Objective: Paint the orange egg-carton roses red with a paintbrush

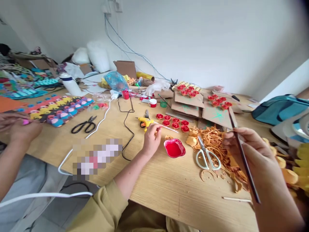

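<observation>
My right hand [253, 148] grips a paintbrush [242, 158] with a dark handle, tilted, its upper end pointing toward the cardboard. My left hand [151, 140] is pinched closed beside the yellow glue gun [145, 122]; a small thing at its fingertips is mostly hidden. Between my hands a scalloped bowl [174, 148] of red paint sits on the table. Several red rosettes [175, 120] stand in a group behind it. White-handled scissors [206, 154] lie partly open on orange carton scraps [214, 140], near my right hand.
More red flowers [189, 91] rest on stacked cardboard sheets [187, 109] at the back. Black scissors [84, 125] and a white cord [96, 130] lie left. Another person's hands [24, 130] hold something pink beside painted carton figures [60, 111]. A teal bag [277, 109] stands right.
</observation>
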Available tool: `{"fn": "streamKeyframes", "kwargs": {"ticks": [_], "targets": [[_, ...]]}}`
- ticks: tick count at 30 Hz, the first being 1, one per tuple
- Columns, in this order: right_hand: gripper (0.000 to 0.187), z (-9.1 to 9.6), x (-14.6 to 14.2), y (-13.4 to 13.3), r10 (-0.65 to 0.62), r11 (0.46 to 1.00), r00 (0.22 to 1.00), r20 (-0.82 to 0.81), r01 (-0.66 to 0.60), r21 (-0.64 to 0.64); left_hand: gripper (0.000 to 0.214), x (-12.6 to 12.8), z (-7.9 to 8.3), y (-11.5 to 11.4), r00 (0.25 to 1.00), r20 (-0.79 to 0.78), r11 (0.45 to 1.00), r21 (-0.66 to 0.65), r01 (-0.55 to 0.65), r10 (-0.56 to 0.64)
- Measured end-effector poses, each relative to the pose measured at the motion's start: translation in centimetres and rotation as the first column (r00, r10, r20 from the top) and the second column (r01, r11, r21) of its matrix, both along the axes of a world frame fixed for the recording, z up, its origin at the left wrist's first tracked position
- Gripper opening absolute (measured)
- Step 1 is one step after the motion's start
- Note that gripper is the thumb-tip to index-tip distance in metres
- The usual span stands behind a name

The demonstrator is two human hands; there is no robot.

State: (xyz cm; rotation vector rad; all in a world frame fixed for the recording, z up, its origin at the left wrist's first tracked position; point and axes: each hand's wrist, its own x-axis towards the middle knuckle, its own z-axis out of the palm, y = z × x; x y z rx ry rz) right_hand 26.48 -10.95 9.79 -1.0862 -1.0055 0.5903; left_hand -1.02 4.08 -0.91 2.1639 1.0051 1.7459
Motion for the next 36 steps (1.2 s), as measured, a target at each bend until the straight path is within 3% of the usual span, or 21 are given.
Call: {"fn": "streamKeyframes", "kwargs": {"ticks": [1, 3, 7, 9, 12, 14, 16, 18, 20, 22, 24, 26, 30, 34, 36], "targets": [[0.045, -0.7, -0.8, 0.9, 0.089, 0.995, 0.995, -0.051, -0.091, -0.030, 0.019, 0.1, 0.0, -0.2, 1.000, -0.009, 1.000, 0.005, 0.013, -0.013], [0.045, -2.1, -2.0, 2.3, 0.126, 0.992, 0.989, -0.076, -0.126, -0.002, 0.018, 0.4, 0.1, -0.6, 0.999, -0.023, 0.999, 0.009, 0.044, -0.043], [0.035, -4.4, -3.8, 3.6, -0.018, 0.987, 1.000, 0.017, 0.015, 0.159, 0.020, 0.8, 0.7, -2.0, 0.968, 0.025, 0.968, -0.024, 0.249, -0.249], [0.030, -5.3, -4.3, 3.5, -0.092, 0.973, 0.996, -0.014, 0.093, 0.209, 0.024, 1.0, 1.1, -3.0, 0.939, 0.054, 0.936, -0.080, 0.343, -0.340], [0.030, -5.8, -5.0, 2.5, -0.022, 0.984, 0.993, -0.118, 0.042, 0.171, 0.040, 1.5, 1.7, -4.7, 0.876, 0.113, 0.859, -0.173, 0.482, -0.469], [0.025, -5.5, -5.8, 1.5, 0.094, 0.991, 0.969, -0.229, -0.068, 0.118, 0.058, 1.9, 2.0, -5.7, 0.794, 0.174, 0.755, -0.244, 0.608, -0.583], [0.026, -4.9, -7.0, 0.4, 0.223, 0.975, 0.909, -0.351, -0.202, 0.097, 0.057, 2.4, 2.1, -6.4, 0.718, 0.306, 0.633, -0.340, 0.696, -0.625], [0.033, -4.3, -8.8, -0.7, 0.322, 0.943, 0.833, -0.449, -0.322, 0.080, 0.049, 2.9, 1.9, -6.8, 0.635, 0.495, 0.484, -0.411, 0.773, -0.593], [0.036, -4.0, -10.9, -1.5, 0.408, 0.893, 0.739, -0.536, -0.445, 0.066, 0.054, 3.2, 1.6, -6.8, 0.523, 0.636, 0.324, -0.411, 0.852, -0.567], [0.040, -4.0, -12.6, -1.7, 0.462, 0.837, 0.647, -0.606, -0.545, 0.056, 0.057, 3.3, 1.3, -6.6, 0.414, 0.682, 0.164, -0.402, 0.901, -0.603], [0.044, -4.4, -13.5, -1.5, 0.485, 0.793, 0.586, -0.649, -0.608, 0.043, 0.047, 3.2, 1.0, -6.5, 0.337, 0.683, 0.015, -0.431, 0.902, -0.648], [0.044, -4.8, -13.7, -1.1, 0.474, 0.783, 0.570, -0.672, -0.622, 0.024, 0.039, 3.0, 0.8, -6.5, 0.294, 0.701, -0.093, -0.457, 0.884, -0.650], [0.044, -5.3, -12.5, -0.4, 0.450, 0.795, 0.598, -0.663, -0.607, -0.007, 0.051, 2.9, 0.8, -7.0, 0.281, 0.765, -0.143, -0.434, 0.890, -0.579], [0.048, -5.2, -10.5, -0.4, 0.418, 0.829, 0.630, -0.654, -0.560, -0.009, 0.042, 2.8, 1.3, -7.0, 0.269, 0.757, -0.201, -0.465, 0.862, -0.596], [0.049, -5.0, -9.2, -0.4, 0.398, 0.862, 0.651, -0.647, -0.506, 0.022, 0.042, 2.7, 1.6, -6.7, 0.244, 0.762, -0.190, -0.432, 0.882, -0.599]]}}
